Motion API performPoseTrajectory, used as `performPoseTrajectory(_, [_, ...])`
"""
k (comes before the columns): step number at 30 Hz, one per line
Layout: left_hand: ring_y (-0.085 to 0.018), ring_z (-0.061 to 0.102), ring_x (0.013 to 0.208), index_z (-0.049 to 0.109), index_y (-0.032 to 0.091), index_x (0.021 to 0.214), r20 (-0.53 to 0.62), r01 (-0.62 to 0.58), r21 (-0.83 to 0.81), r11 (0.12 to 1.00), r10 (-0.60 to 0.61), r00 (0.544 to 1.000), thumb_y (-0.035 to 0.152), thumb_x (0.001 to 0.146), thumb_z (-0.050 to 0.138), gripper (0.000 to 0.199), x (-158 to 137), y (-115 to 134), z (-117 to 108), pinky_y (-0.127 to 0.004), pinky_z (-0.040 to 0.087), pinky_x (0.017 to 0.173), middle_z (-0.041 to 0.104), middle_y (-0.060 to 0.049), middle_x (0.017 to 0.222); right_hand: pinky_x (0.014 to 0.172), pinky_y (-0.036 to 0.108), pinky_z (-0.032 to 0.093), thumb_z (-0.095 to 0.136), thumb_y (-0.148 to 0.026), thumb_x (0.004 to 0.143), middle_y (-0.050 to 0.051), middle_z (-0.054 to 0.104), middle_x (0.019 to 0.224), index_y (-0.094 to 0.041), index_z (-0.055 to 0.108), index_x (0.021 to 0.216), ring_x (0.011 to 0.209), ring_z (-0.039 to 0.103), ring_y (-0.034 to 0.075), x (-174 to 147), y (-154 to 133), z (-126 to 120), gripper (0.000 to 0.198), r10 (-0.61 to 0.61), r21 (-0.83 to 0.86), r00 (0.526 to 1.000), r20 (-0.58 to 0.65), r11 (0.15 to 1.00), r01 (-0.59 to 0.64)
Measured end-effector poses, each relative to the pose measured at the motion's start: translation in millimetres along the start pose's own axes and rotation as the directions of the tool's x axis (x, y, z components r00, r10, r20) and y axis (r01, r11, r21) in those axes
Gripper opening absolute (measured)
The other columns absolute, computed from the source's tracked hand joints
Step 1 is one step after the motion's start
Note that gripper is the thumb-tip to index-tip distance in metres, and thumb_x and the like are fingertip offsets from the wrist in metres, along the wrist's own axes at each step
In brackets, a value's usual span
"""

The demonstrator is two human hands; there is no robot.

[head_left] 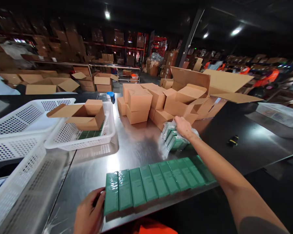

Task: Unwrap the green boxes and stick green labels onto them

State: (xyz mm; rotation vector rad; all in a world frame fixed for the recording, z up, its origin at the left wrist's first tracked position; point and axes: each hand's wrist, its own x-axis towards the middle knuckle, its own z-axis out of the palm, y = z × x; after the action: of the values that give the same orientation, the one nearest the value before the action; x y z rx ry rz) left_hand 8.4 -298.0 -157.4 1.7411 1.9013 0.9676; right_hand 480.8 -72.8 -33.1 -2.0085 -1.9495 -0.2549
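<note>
A row of several slim green boxes (151, 183), with a glossy wrap on some, lies along the table's near edge. My left hand (89, 211) rests against the left end of this row, its fingers bent and a gap between thumb and forefinger. Beyond the row, my right hand (183, 126) grips the top of a bundle of green boxes (175, 143) in clear plastic wrap. My fingertips there are partly hidden behind the wrap, and my right forearm passes over the row's right end.
Brown cartons (139, 104) are stacked behind the bundle, beside a large open carton (190, 79). White perforated baskets (109, 130) stand left; one holds an open carton (88, 117) and green boxes. A tape roll (110, 96) and a small black-and-yellow item (233, 140) lie on the metal table (127, 149).
</note>
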Motion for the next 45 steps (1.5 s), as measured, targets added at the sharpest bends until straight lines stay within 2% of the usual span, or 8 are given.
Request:
performPoseTrajectory(3, [-0.021,0.077,0.08,0.079,0.027,0.09,-0.011,-0.004,-0.007,1.0,0.004,1.0,0.06,0.084,0.049,0.045,0,2,-1,-0.027,0.06,0.07,0.081,-0.002,0.091,0.079,0.033,0.045,0.033,-0.029,0.103,0.013,0.069,0.104,-0.018,0.055,0.121,0.097,0.063,0.027,7,6,-6,0.03,0.069,0.044,0.997,-0.024,0.997,-0.068])
performPoseTrajectory(6, [-0.022,0.077,0.08,0.079,0.026,0.09,-0.009,-0.013,-0.01,1.0,0.013,1.0,0.06,0.084,0.049,0.045,0,4,-1,-0.027,0.06,0.07,0.081,-0.003,0.09,0.077,0.032,0.046,0.047,-0.045,0.1,0.01,0.071,0.099,-0.019,0.057,0.123,0.092,0.066,0.027,18,13,-13,0.036,0.106,0.087,0.994,-0.019,0.991,-0.103])
performPoseTrajectory(9, [-0.022,0.077,0.081,0.078,0.026,0.089,-0.012,-0.022,0.002,1.0,0.022,1.0,0.059,0.084,0.05,0.044,-1,3,-1,-0.027,0.06,0.069,0.081,-0.002,0.091,0.078,0.029,0.048,0.065,-0.038,0.091,0.007,0.074,0.098,-0.021,0.067,0.115,0.091,0.068,0.024,30,16,-14,0.03,0.117,0.109,0.993,0.025,0.987,-0.119])
performPoseTrajectory(16, [-0.021,0.077,0.081,0.078,0.026,0.09,-0.035,-0.053,-0.008,0.999,0.052,0.998,0.058,0.085,0.049,0.043,-3,-1,1,-0.026,0.059,0.071,0.081,-0.002,0.091,0.074,0.025,0.05,0.068,-0.032,0.088,0.008,0.075,0.101,-0.02,0.078,0.099,0.089,0.069,0.022,34,2,12,0.019,0.122,0.134,0.984,0.129,0.981,-0.139])
performPoseTrajectory(21, [-0.021,0.077,0.083,0.078,0.027,0.091,-0.028,-0.024,-0.024,0.999,0.023,0.999,0.06,0.085,0.049,0.044,-2,-2,1,-0.026,0.059,0.071,0.081,-0.001,0.092,0.079,0.026,0.049,0.055,-0.02,0.092,0.01,0.068,0.119,-0.021,0.077,0.097,0.097,0.067,0.022,25,-6,14,0.023,0.113,0.091,0.991,0.074,0.989,-0.12])
performPoseTrajectory(34, [-0.021,0.076,0.085,0.078,0.025,0.094,-0.023,-0.042,-0.021,0.999,0.041,0.999,0.059,0.089,0.049,0.045,-3,0,1,-0.026,0.059,0.075,0.08,-0.004,0.096,0.076,0.034,0.049,0.04,-0.02,0.097,0.011,0.069,0.118,-0.024,0.065,0.117,0.099,0.067,0.026,35,-3,-9,0.032,0.144,0.046,0.985,0.096,0.988,-0.149])
performPoseTrajectory(40, [-0.021,0.076,0.083,0.078,0.027,0.093,-0.057,-0.074,-0.002,0.997,0.074,0.996,0.057,0.088,0.049,0.042,-7,0,3,-0.026,0.059,0.073,0.08,-0.002,0.092,0.088,0.039,0.053,0.065,-0.034,0.095,0.008,0.069,0.114,-0.016,0.067,0.111,0.1,0.066,0.021,33,-4,-1,0.024,0.125,0.049,0.977,0.171,0.99,-0.136])
performPoseTrajectory(45, [-0.02,0.076,0.084,0.078,0.025,0.094,-0.048,-0.095,0.007,0.995,0.095,0.994,0.056,0.09,0.048,0.043,-8,-1,3,-0.026,0.059,0.075,0.08,-0.004,0.095,0.081,0.035,0.053,0.057,-0.026,0.098,0.008,0.07,0.112,-0.02,0.068,0.108,0.095,0.066,0.02,24,-6,4,0.016,0.142,0.057,0.981,0.132,0.987,-0.151])
